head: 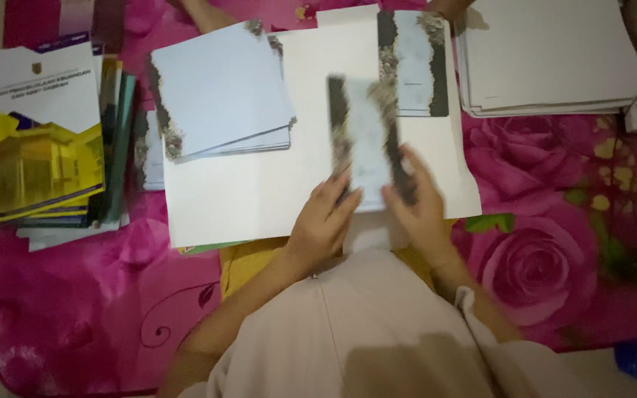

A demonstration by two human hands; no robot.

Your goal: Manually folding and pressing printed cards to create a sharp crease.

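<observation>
Two hands hold one folded card point(366, 140) over a big white sheet point(259, 191): left hand point(322, 225) grips its bottom left, right hand point(418, 203) its bottom right. Under that sheet lies a pink rose mat point(547, 258). Left of that sheet sits a book pile point(38, 140).

Dim, soft light; motion-blurred centre.

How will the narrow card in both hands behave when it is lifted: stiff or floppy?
The card looks fairly stiff: held only at its bottom edge by the left hand and right hand, it stays straight. It seems thin, so probably light.
</observation>
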